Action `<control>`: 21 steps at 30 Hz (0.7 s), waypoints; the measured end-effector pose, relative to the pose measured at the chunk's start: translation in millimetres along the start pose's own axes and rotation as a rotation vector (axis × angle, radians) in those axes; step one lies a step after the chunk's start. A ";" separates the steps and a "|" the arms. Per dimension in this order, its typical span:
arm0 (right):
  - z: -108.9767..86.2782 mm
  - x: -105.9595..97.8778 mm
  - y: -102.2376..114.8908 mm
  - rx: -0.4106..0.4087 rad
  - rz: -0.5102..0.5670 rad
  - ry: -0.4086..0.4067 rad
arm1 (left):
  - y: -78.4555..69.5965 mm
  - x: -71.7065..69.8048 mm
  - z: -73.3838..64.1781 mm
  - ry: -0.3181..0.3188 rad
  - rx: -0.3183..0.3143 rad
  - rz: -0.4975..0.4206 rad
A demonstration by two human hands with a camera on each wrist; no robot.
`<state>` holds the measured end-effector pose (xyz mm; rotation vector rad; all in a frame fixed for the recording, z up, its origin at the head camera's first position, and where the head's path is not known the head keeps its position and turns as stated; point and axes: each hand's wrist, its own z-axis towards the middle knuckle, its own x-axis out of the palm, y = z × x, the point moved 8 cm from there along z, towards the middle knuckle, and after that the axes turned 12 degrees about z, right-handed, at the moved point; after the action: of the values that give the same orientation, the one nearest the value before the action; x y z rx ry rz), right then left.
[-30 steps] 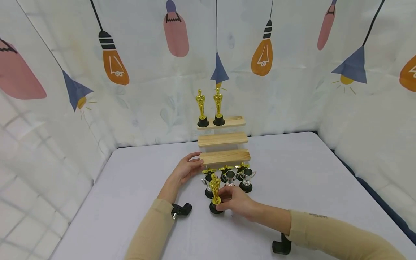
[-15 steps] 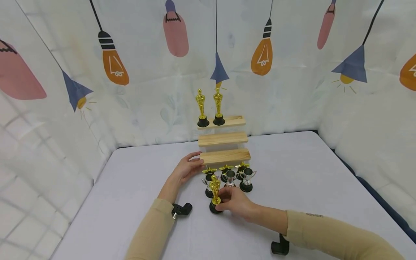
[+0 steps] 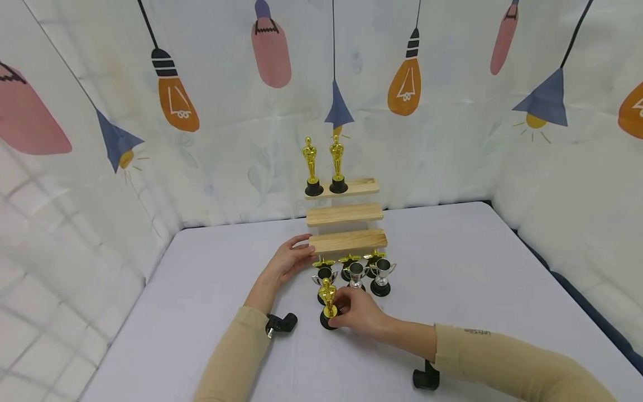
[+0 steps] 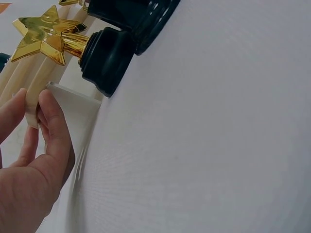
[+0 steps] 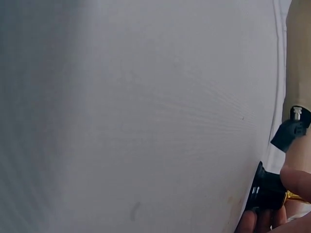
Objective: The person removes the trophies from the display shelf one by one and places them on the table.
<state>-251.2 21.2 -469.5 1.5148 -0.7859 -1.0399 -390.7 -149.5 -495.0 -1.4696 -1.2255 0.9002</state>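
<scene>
My right hand (image 3: 360, 312) grips a gold statuette trophy (image 3: 328, 296) low down by its black base (image 5: 268, 190), in front of the other trophies. At the left end of a stepped wooden shelf (image 3: 348, 242), my left hand (image 3: 288, 260) pinches the lowest board between thumb and fingers; in the left wrist view the board's end (image 4: 32, 109) shows between the fingertips. Two more gold statuettes (image 3: 311, 162) stand upright on the top board. Before the shelf stand silver cup trophies (image 3: 383, 273), and behind them gold star trophies (image 4: 43, 36) on black bases.
A white cloth covers the table (image 3: 452, 257). Behind it hangs a curtain (image 3: 226, 167) printed with lamps and bulbs. The middle board (image 3: 345, 214) and lowest board carry no trophies. Black wrist cameras (image 3: 282, 323) jut from both sleeves.
My right hand has shifted slightly left with the statuette, which has moved left and a little nearer to me. My left hand has stayed at the shelf's end.
</scene>
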 end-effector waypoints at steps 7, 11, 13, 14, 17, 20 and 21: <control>4.0 0.6 0.0 -0.050 -0.076 0.012 | -0.4 -0.5 0.0 -0.010 0.001 0.008; 3.1 -0.7 0.9 -0.076 -0.089 0.008 | -1.1 0.1 0.6 -0.012 0.005 0.001; 1.6 -1.9 1.6 -0.087 -0.085 0.006 | -1.0 0.0 0.8 -0.013 0.002 -0.001; 0.7 -2.6 1.9 -0.091 -0.079 0.007 | -0.8 -0.3 0.9 -0.015 0.001 -0.001; -2.7 -5.7 1.9 -0.095 -0.067 0.013 | 0.3 -0.9 0.8 -0.017 -0.005 -0.009; -7.0 -9.9 2.3 -0.098 -0.069 0.019 | 0.5 -1.0 0.4 -0.018 -0.002 0.000; -8.7 -11.7 3.3 -0.101 -0.070 0.020 | 0.4 -0.8 0.2 -0.017 0.000 0.000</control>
<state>-247.7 34.5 -463.6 1.4732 -0.6611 -1.0990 -391.0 -150.3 -495.5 -1.4655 -1.2375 0.9142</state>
